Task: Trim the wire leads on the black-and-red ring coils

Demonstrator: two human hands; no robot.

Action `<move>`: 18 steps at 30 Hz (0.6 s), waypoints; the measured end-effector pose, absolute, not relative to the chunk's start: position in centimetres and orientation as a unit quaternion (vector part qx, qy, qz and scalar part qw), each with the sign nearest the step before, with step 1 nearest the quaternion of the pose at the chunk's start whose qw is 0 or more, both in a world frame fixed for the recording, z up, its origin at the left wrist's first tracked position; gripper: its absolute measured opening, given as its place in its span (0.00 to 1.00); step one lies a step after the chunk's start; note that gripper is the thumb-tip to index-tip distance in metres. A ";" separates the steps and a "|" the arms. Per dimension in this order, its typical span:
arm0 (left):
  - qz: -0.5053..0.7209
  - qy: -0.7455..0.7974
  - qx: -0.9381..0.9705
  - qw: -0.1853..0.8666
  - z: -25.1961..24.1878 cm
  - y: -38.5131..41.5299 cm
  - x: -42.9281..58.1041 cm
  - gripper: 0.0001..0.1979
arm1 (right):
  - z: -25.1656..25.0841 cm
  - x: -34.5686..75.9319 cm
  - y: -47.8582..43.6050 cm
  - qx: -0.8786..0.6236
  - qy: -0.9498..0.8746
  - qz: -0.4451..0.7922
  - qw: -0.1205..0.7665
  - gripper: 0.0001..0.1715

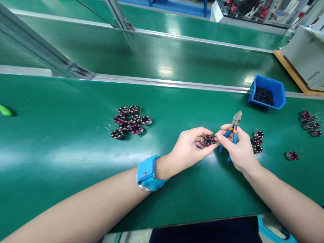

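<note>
Left hand (186,148) right of frame centre, half curled, pinching coil (209,140); right hand (240,148) beside it, wrapped round cutters (235,126). Bin (279,96) upper right.

a bright blue band (150,174) with a round stud (144,173) circles the left wrist (162,167); dark clothing (206,232) below.

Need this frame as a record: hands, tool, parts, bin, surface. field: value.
left: left hand holds one wound stator
right: right hand holds diagonal cutters, blue-and-orange handles, head pointing away from the person
parts: stator cluster left of the hands; more stators to the right
bin: blue bin holding black pieces, too fine to identify
surface: green tabletop
</note>
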State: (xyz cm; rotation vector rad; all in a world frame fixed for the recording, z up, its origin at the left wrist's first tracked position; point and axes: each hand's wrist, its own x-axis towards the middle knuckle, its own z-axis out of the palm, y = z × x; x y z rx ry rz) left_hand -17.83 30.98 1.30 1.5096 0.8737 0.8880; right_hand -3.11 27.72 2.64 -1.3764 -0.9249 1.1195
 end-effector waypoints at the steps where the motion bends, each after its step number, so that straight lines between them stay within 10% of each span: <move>1: 0.376 0.370 0.634 0.566 1.3 31.0 -17.8 0.11 | 2.8 -3.0 27.6 -0.580 -0.399 0.468 0.533 0.17; 18: 0.372 0.361 0.652 0.554 1.2 30.8 -18.2 0.12 | 3.9 -2.1 26.5 -0.595 -0.634 0.264 0.418 0.08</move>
